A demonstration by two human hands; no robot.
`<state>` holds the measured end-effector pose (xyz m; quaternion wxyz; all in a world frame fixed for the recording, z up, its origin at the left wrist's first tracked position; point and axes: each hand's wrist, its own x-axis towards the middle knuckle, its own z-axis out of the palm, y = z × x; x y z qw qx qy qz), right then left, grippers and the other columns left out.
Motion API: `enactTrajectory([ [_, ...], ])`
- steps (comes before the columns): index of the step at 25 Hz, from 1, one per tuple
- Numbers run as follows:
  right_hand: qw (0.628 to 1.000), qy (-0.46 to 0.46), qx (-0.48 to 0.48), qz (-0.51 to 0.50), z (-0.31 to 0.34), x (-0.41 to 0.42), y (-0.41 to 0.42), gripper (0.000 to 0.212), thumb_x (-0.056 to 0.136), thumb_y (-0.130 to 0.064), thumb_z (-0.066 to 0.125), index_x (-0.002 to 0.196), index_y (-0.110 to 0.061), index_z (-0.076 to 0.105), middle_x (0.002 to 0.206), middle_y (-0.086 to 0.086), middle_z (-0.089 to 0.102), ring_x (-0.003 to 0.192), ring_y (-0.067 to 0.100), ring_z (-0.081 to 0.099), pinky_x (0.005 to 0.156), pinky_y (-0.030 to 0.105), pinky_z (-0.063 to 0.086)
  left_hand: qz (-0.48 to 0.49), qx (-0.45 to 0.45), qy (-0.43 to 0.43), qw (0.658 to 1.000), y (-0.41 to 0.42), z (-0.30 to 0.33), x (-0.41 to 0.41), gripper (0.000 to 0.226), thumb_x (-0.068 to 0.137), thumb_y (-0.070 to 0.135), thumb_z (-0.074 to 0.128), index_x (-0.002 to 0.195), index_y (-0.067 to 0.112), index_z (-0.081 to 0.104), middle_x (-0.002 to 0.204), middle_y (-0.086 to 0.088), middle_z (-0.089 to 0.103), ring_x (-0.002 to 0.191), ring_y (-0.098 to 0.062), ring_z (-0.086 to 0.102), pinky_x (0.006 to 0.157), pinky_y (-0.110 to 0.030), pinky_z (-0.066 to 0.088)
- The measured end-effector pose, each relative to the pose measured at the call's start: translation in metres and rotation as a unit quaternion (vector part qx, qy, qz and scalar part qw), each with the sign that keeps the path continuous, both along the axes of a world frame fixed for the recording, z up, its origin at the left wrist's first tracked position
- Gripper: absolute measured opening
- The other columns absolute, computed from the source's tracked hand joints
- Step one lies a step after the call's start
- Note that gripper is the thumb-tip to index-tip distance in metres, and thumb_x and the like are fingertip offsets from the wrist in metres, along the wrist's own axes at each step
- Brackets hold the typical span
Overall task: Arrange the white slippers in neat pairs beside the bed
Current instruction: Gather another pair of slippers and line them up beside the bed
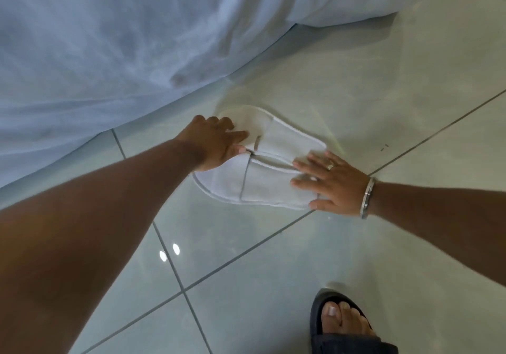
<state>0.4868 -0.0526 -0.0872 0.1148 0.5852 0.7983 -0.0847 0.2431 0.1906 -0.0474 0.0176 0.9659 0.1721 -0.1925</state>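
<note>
- Two slippers [262, 167] lie flat on the tiled floor [356, 257], side by side and touching, just beside the bed [109, 52].
- Long axes run left-right, toes to the right.
- Left hand [219, 142] open, fingers on the heel ends.
- Right hand [331, 181] open, flat on the toe ends.
</note>
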Motion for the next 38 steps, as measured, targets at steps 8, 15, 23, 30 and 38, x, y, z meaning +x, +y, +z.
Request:
enactTrajectory([
  [8, 0.981, -0.036, -0.008, -0.191, 0.012, 0.01, 0.047, 0.062, 0.09, -0.05, 0.045, 0.145, -0.026, 0.031, 0.159, 0.015, 0.014, 0.144, 0.039, 0.015, 0.114, 0.054, 0.011, 0.038, -0.078, -0.061, 0.994, -0.054, 0.002, -0.037, 0.051, 0.097, 0.053, 0.02, 0.131, 0.031, 0.051, 0.108, -0.005, 0.062, 0.088, -0.029, 0.063, 0.072, -0.038, 0.05],
  [15, 0.912, 0.115, -0.061, -0.39, 0.022, -0.115, -0.001, 0.079, 0.085, -0.066, 0.033, 0.149, -0.023, 0.015, 0.16, 0.012, 0.009, 0.143, 0.034, 0.018, 0.111, 0.049, 0.023, 0.101, -0.093, -0.094, 0.986, -0.027, -0.009, 0.004, 0.045, 0.095, 0.037, 0.051, 0.138, 0.027, 0.046, 0.152, -0.003, 0.038, 0.135, -0.032, 0.041, 0.104, -0.05, 0.042],
  [23, 0.956, -0.005, -0.029, -0.291, 0.01, 0.01, 0.031, 0.079, 0.074, -0.043, 0.041, 0.148, -0.021, 0.024, 0.16, 0.011, 0.014, 0.145, 0.03, 0.018, 0.114, 0.049, 0.018, 0.123, -0.04, -0.083, 0.988, -0.09, -0.019, 0.009, 0.081, 0.084, 0.072, 0.036, 0.146, 0.019, 0.03, 0.14, -0.013, 0.04, 0.126, -0.035, 0.038, 0.102, -0.048, 0.033],
  [30, 0.976, -0.033, -0.016, -0.216, 0.019, 0.075, 0.014, 0.075, 0.067, -0.032, 0.046, 0.141, -0.025, 0.038, 0.152, 0.007, 0.036, 0.121, 0.035, 0.047, 0.089, 0.045, 0.043, 0.198, -0.098, -0.068, 0.973, -0.123, -0.036, 0.068, 0.113, 0.072, 0.084, 0.042, 0.155, 0.023, -0.004, 0.164, -0.008, -0.015, 0.15, -0.026, -0.009, 0.121, -0.052, -0.003],
  [38, 0.984, -0.004, -0.03, -0.175, -0.002, 0.114, -0.011, 0.067, 0.091, -0.047, 0.036, 0.148, -0.014, 0.026, 0.156, 0.016, 0.025, 0.144, 0.034, 0.02, 0.114, 0.048, 0.027, 0.242, -0.074, -0.081, 0.964, -0.146, -0.031, 0.116, 0.112, 0.075, 0.082, 0.044, 0.155, 0.016, 0.002, 0.163, -0.018, -0.006, 0.15, -0.033, -0.009, 0.119, -0.055, -0.01],
])
